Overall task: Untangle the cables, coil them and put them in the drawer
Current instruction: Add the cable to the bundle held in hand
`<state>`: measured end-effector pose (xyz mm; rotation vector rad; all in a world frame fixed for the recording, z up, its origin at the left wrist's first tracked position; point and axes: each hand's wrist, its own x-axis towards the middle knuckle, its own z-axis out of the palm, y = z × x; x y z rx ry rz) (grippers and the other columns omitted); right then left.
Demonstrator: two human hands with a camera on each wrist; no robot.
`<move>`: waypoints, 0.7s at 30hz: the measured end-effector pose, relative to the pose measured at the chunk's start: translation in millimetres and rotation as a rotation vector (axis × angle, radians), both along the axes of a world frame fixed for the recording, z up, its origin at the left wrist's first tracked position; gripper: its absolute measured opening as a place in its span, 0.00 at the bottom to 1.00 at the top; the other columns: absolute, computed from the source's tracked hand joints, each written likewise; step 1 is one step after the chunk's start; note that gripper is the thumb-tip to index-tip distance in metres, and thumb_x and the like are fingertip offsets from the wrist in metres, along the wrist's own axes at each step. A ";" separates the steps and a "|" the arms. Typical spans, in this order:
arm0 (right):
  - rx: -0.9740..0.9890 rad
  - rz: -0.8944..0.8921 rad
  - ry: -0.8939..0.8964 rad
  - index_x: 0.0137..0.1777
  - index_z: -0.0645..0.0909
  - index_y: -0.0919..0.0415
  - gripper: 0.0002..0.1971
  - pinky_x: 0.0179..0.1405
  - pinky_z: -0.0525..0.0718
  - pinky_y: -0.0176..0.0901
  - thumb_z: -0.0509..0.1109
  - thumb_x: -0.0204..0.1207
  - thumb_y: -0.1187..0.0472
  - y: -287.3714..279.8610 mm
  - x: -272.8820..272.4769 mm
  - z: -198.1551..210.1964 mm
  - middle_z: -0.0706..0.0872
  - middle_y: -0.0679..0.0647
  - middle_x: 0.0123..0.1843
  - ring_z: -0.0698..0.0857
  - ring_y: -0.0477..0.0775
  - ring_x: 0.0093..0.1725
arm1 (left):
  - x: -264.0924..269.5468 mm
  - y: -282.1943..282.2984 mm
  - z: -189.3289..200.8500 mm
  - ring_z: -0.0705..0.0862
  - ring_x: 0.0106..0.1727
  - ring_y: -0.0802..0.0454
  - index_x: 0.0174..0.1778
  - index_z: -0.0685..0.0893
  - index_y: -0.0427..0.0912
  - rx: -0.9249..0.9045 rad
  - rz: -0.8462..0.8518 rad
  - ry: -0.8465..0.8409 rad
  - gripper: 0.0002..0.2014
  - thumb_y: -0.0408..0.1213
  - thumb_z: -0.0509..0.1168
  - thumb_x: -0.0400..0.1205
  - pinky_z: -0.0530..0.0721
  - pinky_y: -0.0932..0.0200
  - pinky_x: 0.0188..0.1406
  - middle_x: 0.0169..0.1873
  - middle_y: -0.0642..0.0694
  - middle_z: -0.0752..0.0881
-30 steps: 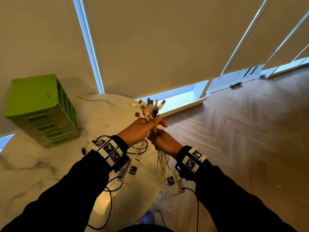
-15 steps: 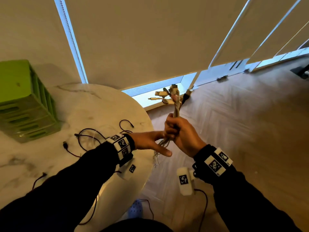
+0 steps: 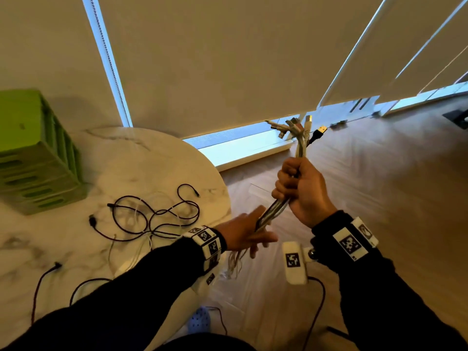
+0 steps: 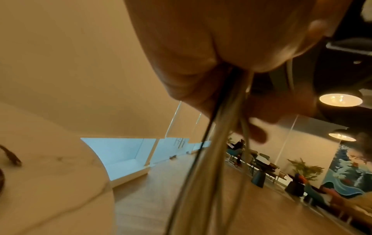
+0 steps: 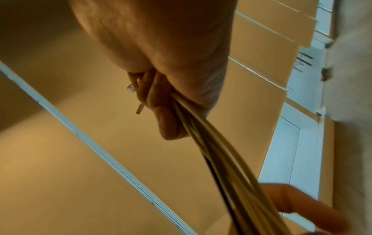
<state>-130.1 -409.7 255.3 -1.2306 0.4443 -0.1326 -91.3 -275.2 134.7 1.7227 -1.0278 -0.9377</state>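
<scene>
My right hand [image 3: 300,188] grips a bundle of white and black cables [image 3: 276,210] in a fist, held up off the table's right edge. Their plug ends [image 3: 301,130] fan out above the fist. Lower down, my left hand [image 3: 245,231] holds the same bundle loosely between thumb and fingers, and the strands hang below it [image 3: 234,264]. The left wrist view shows the cables [image 4: 211,143] running out of the palm. The right wrist view shows the bundle [image 5: 221,159] leaving the fist. More tangled black cables [image 3: 157,214] lie on the marble table [image 3: 152,160]. The green drawer unit [image 3: 38,158] stands far left, drawers closed.
Thin white cables [image 3: 141,249] lie among the black ones on the table. Wrist-camera leads [image 3: 38,287] trail over the near table edge. Window blinds [image 3: 228,59] hang behind; wooden floor [image 3: 379,173] lies to the right.
The bundle passed from my left hand's grip to my right, which has lifted it up and to the right. My left hand has slid lower along the cables.
</scene>
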 end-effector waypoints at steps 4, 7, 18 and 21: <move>-0.254 0.232 0.094 0.28 0.63 0.52 0.20 0.29 0.57 0.48 0.55 0.83 0.62 12.1 10.6 -5.5 0.58 0.48 0.24 0.56 0.49 0.23 | 15.4 32.3 13.0 0.80 0.72 0.47 0.77 0.64 0.49 -0.212 0.186 0.106 0.41 0.77 0.51 0.78 0.77 0.46 0.75 0.71 0.45 0.80; -0.387 0.516 0.199 0.32 0.63 0.52 0.17 0.28 0.60 0.45 0.56 0.84 0.63 34.3 19.2 -15.3 0.60 0.47 0.26 0.58 0.48 0.25 | 26.4 52.8 38.4 0.75 0.78 0.54 0.76 0.72 0.51 -0.379 0.335 0.230 0.37 0.74 0.51 0.80 0.69 0.56 0.81 0.74 0.49 0.78; -0.574 1.299 0.157 0.48 0.91 0.63 0.12 0.69 0.82 0.47 0.66 0.84 0.59 117.8 49.6 -81.0 0.92 0.57 0.53 0.89 0.53 0.58 | 40.7 153.9 68.7 0.87 0.65 0.45 0.45 0.86 0.36 -0.295 0.600 0.263 0.26 0.52 0.51 0.90 0.78 0.48 0.73 0.46 0.47 0.93; -0.742 1.535 0.269 0.39 0.90 0.48 0.11 0.71 0.81 0.49 0.70 0.83 0.52 128.4 55.7 -129.5 0.93 0.61 0.54 0.90 0.49 0.55 | 45.8 191.6 82.5 0.87 0.39 0.40 0.39 0.74 0.39 -0.392 0.663 0.459 0.18 0.47 0.53 0.91 0.86 0.42 0.56 0.28 0.46 0.80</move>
